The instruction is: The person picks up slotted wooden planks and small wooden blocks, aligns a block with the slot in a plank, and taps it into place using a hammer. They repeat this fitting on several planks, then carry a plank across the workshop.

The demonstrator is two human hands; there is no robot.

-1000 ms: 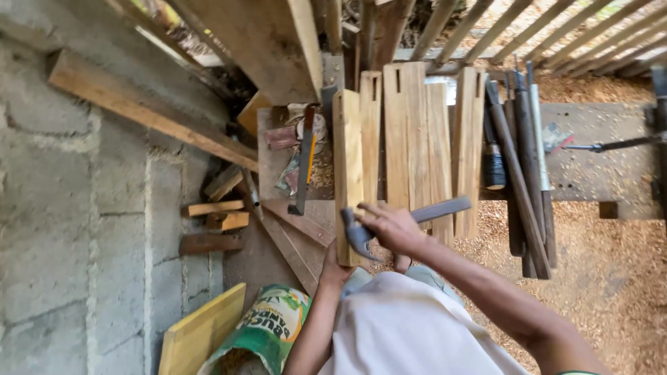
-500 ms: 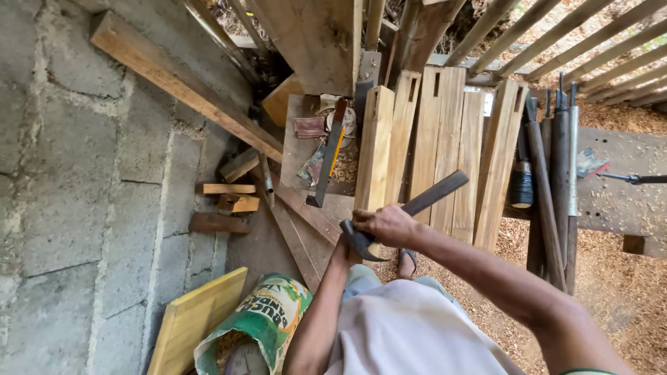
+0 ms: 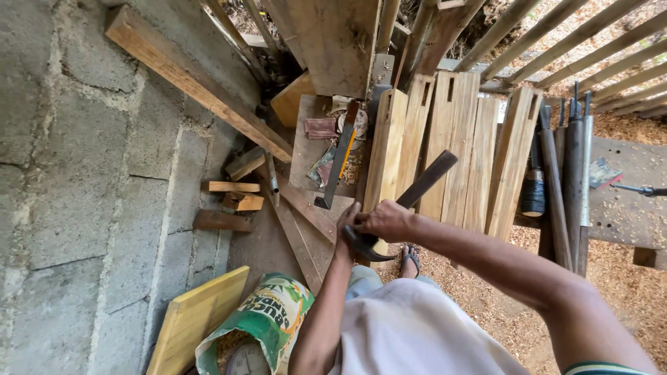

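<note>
My right hand [image 3: 388, 221] grips a dark claw hammer [image 3: 425, 180] just above its head. The handle slants up and to the right, and the curved claw [image 3: 367, 248] hangs below my fist. My left hand [image 3: 345, 229] presses against the hammer's head from the left, and its fingers are mostly hidden. Both hands are in front of the lower end of a light wooden plank [image 3: 387, 142] with a slot near its top. That plank leans upright beside several similar slotted planks [image 3: 460, 132].
A grey block wall [image 3: 83, 173] fills the left, with a long beam [image 3: 187, 76] slanting across it. Wood offcuts [image 3: 233, 201], a black-and-yellow square [image 3: 339, 163], a green sack [image 3: 267, 316] and a yellow board [image 3: 194, 319] lie below. Metal rods [image 3: 573, 160] stand right. Sawdust [image 3: 625, 298] covers the floor by my sandalled foot [image 3: 410, 258].
The hammer's handle has swung from nearly level to pointing up and right. My view has shifted left and closer, and both hands stay together on the hammer's head.
</note>
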